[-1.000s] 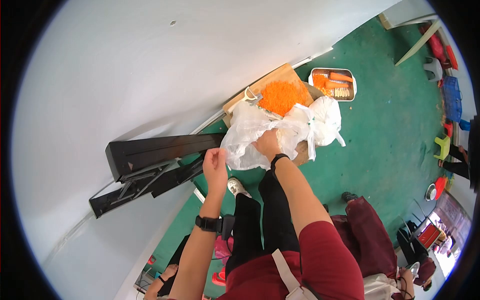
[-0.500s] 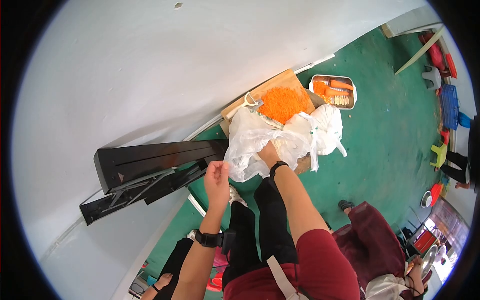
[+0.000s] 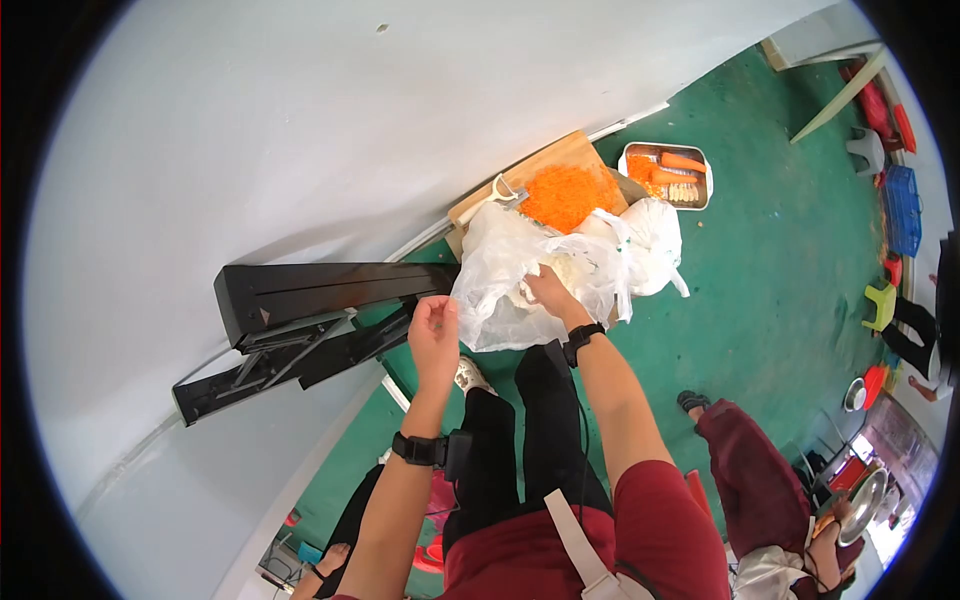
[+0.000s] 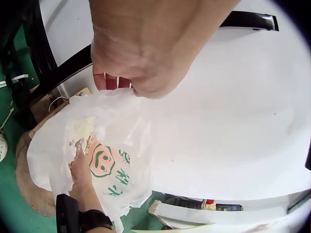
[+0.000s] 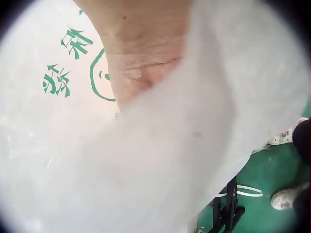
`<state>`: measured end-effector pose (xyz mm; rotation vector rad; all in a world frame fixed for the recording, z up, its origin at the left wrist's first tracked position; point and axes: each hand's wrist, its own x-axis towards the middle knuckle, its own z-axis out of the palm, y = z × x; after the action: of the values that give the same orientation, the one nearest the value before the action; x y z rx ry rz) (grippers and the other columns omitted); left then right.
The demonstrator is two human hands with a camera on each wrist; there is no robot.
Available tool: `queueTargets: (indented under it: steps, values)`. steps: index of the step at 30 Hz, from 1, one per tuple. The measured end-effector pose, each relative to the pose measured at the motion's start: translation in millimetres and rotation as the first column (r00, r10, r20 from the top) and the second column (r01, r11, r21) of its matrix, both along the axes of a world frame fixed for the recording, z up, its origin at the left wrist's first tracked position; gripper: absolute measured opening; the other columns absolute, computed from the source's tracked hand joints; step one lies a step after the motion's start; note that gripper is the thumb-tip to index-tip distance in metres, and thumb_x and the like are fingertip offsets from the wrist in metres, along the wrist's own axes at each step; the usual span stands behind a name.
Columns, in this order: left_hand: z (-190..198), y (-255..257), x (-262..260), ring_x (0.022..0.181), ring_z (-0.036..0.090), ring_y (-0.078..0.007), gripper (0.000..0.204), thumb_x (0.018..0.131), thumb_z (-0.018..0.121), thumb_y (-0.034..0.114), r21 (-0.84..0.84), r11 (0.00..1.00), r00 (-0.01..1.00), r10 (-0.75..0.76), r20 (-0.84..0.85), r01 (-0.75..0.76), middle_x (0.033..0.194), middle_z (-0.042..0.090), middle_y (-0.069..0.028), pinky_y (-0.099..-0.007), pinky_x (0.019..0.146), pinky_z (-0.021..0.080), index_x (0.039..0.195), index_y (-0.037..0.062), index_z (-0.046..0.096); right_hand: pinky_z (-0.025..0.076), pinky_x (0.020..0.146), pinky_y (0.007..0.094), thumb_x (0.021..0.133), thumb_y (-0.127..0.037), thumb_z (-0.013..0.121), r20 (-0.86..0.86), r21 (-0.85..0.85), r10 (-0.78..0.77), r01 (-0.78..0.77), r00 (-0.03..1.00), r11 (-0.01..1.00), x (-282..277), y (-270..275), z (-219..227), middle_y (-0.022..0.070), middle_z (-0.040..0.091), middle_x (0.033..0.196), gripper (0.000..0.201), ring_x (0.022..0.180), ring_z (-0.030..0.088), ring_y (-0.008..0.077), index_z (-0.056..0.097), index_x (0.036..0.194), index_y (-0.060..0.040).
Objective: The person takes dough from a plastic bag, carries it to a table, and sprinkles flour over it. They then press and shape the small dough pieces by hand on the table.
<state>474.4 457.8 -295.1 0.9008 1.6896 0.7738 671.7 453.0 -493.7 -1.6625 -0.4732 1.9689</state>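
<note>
A white plastic bag [image 3: 490, 300] with green lettering and a printed smiling face stands open in front of me. My left hand [image 3: 434, 335] pinches its rim on the left side, fingers bent over the edge in the left wrist view. My right hand [image 3: 552, 292] reaches into the bag's mouth, where pale, whitish stuff [image 4: 81, 128] lies; white bits show at its fingertips, but I cannot tell whether it grips any. In the right wrist view the bag's film hides the fingers. Just behind the bag, shredded carrot [image 3: 570, 197] is heaped on a wooden cutting board [image 3: 565, 150].
A peeler [image 3: 500, 188] lies on the board's left end. To the right sit a tied white bag [image 3: 655, 245] and a metal tray [image 3: 708, 185] with carrots [image 3: 682, 162]. A black folded frame [image 3: 330, 295] leans along the wall at left. Another person [image 3: 750, 460] is at right.
My right hand has drawn back and up a little inside the bag's mouth, so more of it shows now. The left hand keeps its hold on the rim.
</note>
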Motion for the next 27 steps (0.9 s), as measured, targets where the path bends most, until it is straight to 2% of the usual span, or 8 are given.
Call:
queueTargets:
  steps: [5, 10, 16, 18, 20, 21, 24, 27]
  values:
    - [25, 10, 21, 0.082, 0.056, -0.01, 0.013, 0.095, 0.062, 0.012, 0.076, 0.997, 0.99, 0.012, -0.138, -0.002, 0.091, 0.061, -0.0013, -0.0252, 0.075, 0.046, 0.105, 0.0032, 0.06, 0.044, 0.048, 0.0276, 0.097, -0.04, 0.06, -0.083, -0.106, -0.18, 0.171, 0.98, 0.979, 8, 2, 26, 0.001, 0.061, 0.079, 0.035, 0.062, 0.056, 0.0107, 0.062, 0.105, -0.0054]
    - [49, 14, 47, 0.087, 0.058, -0.0188, 0.02, 0.09, 0.063, 0.006, 0.351, 0.905, 0.89, -0.062, -0.452, 0.24, 0.092, 0.061, -0.0057, -0.0328, 0.077, 0.045, 0.11, 0.0049, 0.061, 0.044, 0.049, 0.0282, 0.098, -0.042, 0.057, -0.125, -0.138, -0.234, 0.216, 0.964, 0.966, 18, -2, 20, 0.0013, 0.058, 0.075, 0.036, 0.059, 0.054, 0.0122, 0.061, 0.096, -0.0058]
    - [45, -2, 92, 0.082, 0.061, -0.0194, 0.013, 0.091, 0.061, 0.005, 0.256, 0.916, 0.944, -0.263, -0.201, 0.31, 0.092, 0.064, -0.0081, -0.0315, 0.073, 0.048, 0.104, 0.0031, 0.063, 0.046, 0.051, 0.0313, 0.097, -0.043, 0.058, 0.007, -0.157, -0.303, 0.3, 0.953, 0.941, 22, -9, 36, 0.005, 0.059, 0.076, 0.039, 0.061, 0.056, 0.016, 0.062, 0.092, -0.0044]
    - [21, -12, 103, 0.083, 0.064, -0.0209, 0.014, 0.094, 0.057, 0.007, 0.078, 0.937, 0.938, -0.331, -0.1, 0.339, 0.095, 0.066, -0.0106, -0.0329, 0.074, 0.051, 0.106, 0.0031, 0.063, 0.048, 0.051, 0.0322, 0.096, -0.044, 0.059, 0.051, -0.136, -0.281, 0.286, 0.958, 0.949, 26, -14, 32, 0.0076, 0.063, 0.079, 0.042, 0.064, 0.059, 0.0177, 0.062, 0.093, -0.0026]
    - [-38, -24, 107, 0.085, 0.063, -0.0178, 0.015, 0.096, 0.055, 0.009, -0.022, 0.942, 0.941, -0.336, -0.039, 0.336, 0.097, 0.066, -0.0096, -0.0306, 0.075, 0.051, 0.108, 0.0029, 0.061, 0.053, 0.064, 0.04, 0.094, -0.042, 0.06, 0.457, -0.092, -0.167, 0.233, 0.874, 0.968, 25, -24, 11, 0.019, 0.071, 0.086, 0.045, 0.071, 0.069, 0.0307, 0.068, 0.097, 0.0025]
    - [-72, -29, 110, 0.087, 0.062, -0.0147, 0.016, 0.098, 0.053, 0.011, -0.131, 0.933, 0.942, -0.335, 0.02, 0.335, 0.099, 0.065, -0.0086, -0.0284, 0.076, 0.052, 0.11, 0.0027, 0.06, 0.053, 0.064, 0.04, 0.094, -0.042, 0.06, 0.469, -0.087, -0.172, 0.239, 0.866, 0.967, 27, -26, 12, 0.019, 0.071, 0.086, 0.045, 0.071, 0.069, 0.0307, 0.068, 0.097, 0.0025]
    - [-156, -21, 116, 0.094, 0.065, -0.0275, 0.024, 0.091, 0.058, 0.015, -0.395, 0.882, 0.921, -0.347, -0.175, 0.257, 0.102, 0.067, -0.0178, -0.0376, 0.081, 0.052, 0.111, 0.0021, 0.059, 0.053, 0.072, 0.0448, 0.093, -0.042, 0.06, 0.535, -0.136, -0.109, 0.213, 0.838, 0.967, 31, -39, 14, 0.0247, 0.071, 0.087, 0.046, 0.08, 0.07, 0.0374, 0.071, 0.093, 0.0028]
    - [-185, -9, 122, 0.104, 0.063, -0.0403, 0.037, 0.086, 0.06, 0.022, -0.456, 0.859, 0.786, -0.443, -0.432, 0.234, 0.111, 0.064, -0.0271, -0.0485, 0.09, 0.049, 0.114, -0.0018, 0.056, 0.053, 0.06, 0.0433, 0.092, -0.041, 0.062, 0.54, -0.028, -0.158, 0.205, 0.827, 0.978, 29, -56, 7, 0.0192, 0.068, 0.071, 0.047, 0.067, 0.069, 0.0281, 0.068, 0.079, 0.0035]
